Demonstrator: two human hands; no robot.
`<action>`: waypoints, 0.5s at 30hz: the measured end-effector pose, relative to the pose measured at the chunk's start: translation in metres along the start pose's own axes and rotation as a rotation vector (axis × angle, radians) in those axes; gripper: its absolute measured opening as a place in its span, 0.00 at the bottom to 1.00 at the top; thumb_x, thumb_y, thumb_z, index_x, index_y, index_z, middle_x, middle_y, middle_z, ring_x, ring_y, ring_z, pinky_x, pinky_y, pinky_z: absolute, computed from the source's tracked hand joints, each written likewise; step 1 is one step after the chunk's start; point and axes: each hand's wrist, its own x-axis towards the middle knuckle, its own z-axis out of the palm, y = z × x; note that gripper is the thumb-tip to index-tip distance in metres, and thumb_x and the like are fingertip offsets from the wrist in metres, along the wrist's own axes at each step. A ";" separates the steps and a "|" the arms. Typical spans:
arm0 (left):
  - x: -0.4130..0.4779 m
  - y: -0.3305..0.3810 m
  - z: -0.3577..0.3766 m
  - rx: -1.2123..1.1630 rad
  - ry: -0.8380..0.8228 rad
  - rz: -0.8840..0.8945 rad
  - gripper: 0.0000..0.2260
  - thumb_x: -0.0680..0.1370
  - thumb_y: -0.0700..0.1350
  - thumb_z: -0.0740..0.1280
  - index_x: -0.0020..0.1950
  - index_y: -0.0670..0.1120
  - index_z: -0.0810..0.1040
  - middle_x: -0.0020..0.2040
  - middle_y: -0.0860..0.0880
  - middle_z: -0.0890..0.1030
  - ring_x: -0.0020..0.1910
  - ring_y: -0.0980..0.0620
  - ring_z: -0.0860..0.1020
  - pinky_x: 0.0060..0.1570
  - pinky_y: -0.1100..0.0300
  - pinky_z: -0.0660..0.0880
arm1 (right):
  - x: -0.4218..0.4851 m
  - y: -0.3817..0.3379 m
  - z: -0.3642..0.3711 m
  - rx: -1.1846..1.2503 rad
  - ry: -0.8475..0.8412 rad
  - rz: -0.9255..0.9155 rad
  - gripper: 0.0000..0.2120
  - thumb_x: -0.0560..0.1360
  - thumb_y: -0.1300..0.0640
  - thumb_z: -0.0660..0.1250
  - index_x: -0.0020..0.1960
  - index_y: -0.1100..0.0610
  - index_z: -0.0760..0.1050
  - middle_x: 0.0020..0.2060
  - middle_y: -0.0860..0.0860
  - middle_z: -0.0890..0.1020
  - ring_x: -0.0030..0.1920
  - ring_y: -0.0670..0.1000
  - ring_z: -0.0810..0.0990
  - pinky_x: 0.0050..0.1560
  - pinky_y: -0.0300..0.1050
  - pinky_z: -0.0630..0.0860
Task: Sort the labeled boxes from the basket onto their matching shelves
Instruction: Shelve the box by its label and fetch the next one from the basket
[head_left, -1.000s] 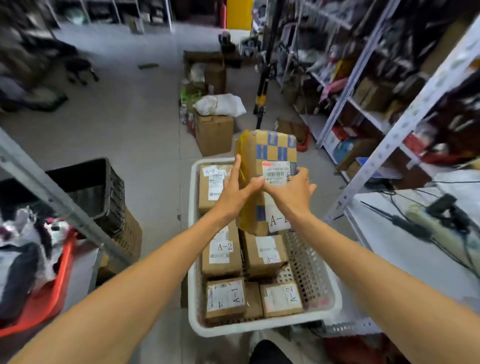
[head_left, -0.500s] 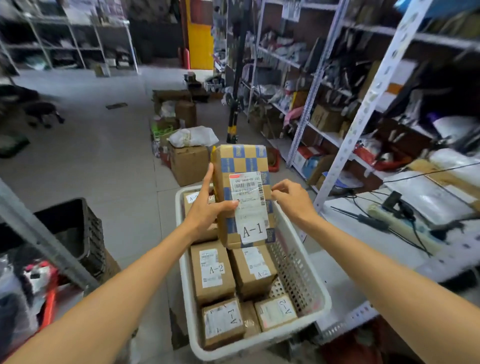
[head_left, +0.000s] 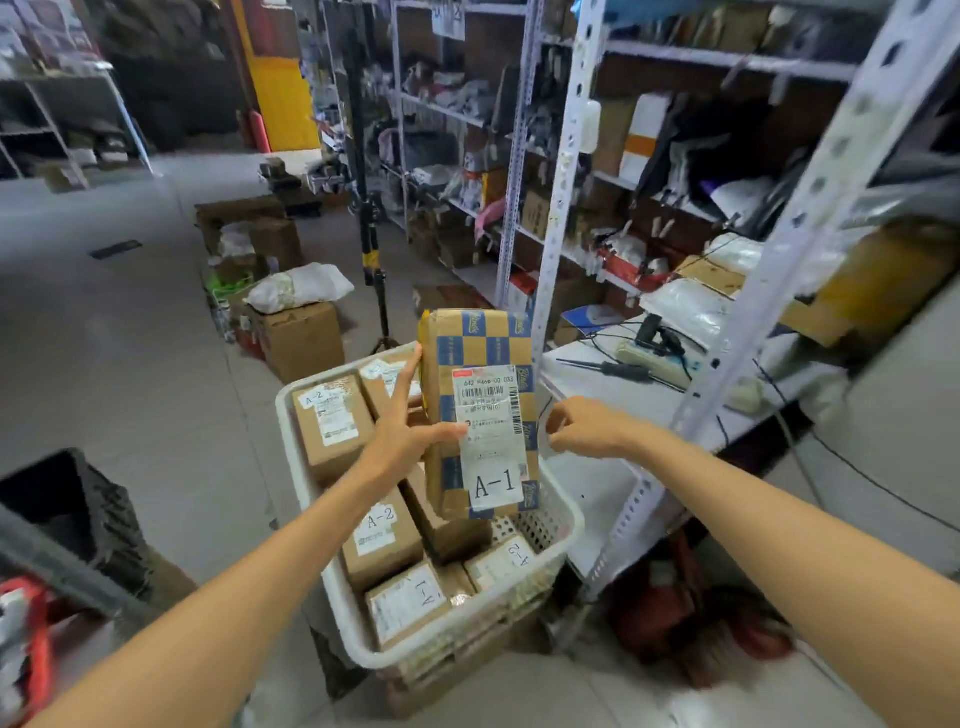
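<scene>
Watching the gaps first. Left of the left hand (head_left: 402, 439) the grey floor (head_left: 130, 338) lies open, apart from one black crate (head_left: 78, 499) low beside that forearm. Beyond the raised fingertips stand one tripod pole (head_left: 370, 244) and a huddle of floor cartons (head_left: 301, 338). Right of the right hand (head_left: 584, 428) it is tighter. Two perforated uprights (head_left: 563, 208) bracket a white shelf deck (head_left: 587, 384) with cables lying on it.

Count:
- One checkered box (head_left: 483, 358), blue and tan, labelled A-1, held upright above the white basket (head_left: 571, 514).
- Six brown boxes (head_left: 382, 535) that I can make out inside the basket, below and to the left of the fingers. Three read A-2 and one reads A-1. The other two labels I cannot read.

Left fingers (head_left: 408, 384) are stretched nearly straight up the box's left edge, and the thumb (head_left: 447, 431) is laid across the front label, so the box is pinched between thumb and fingers. Its lower end hangs just over the basket's right rim.

Right fingers (head_left: 553, 418) are loosely curled and grip nothing. They sit just beside the box's right edge, level with the barcode. I see a sliver of gap there, but I cannot be sure they are not touching.
</scene>
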 end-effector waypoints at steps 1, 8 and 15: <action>-0.006 -0.001 0.013 0.016 -0.035 -0.004 0.50 0.59 0.53 0.79 0.73 0.68 0.53 0.66 0.52 0.75 0.65 0.49 0.74 0.62 0.39 0.72 | -0.015 0.013 0.002 0.011 0.003 0.030 0.12 0.73 0.61 0.64 0.55 0.64 0.76 0.54 0.60 0.81 0.54 0.56 0.79 0.54 0.50 0.78; -0.043 0.005 0.107 0.042 -0.251 0.004 0.47 0.58 0.55 0.79 0.70 0.73 0.57 0.61 0.55 0.77 0.60 0.60 0.76 0.58 0.45 0.76 | -0.125 0.107 0.023 0.098 0.009 0.320 0.18 0.71 0.60 0.64 0.55 0.72 0.72 0.53 0.67 0.78 0.46 0.59 0.78 0.42 0.50 0.73; -0.070 -0.010 0.168 -0.070 -0.235 0.019 0.50 0.56 0.52 0.81 0.71 0.69 0.57 0.60 0.44 0.79 0.59 0.43 0.78 0.52 0.37 0.77 | -0.226 0.179 0.020 0.183 0.127 0.499 0.15 0.69 0.58 0.66 0.53 0.65 0.78 0.47 0.61 0.82 0.50 0.60 0.80 0.50 0.53 0.78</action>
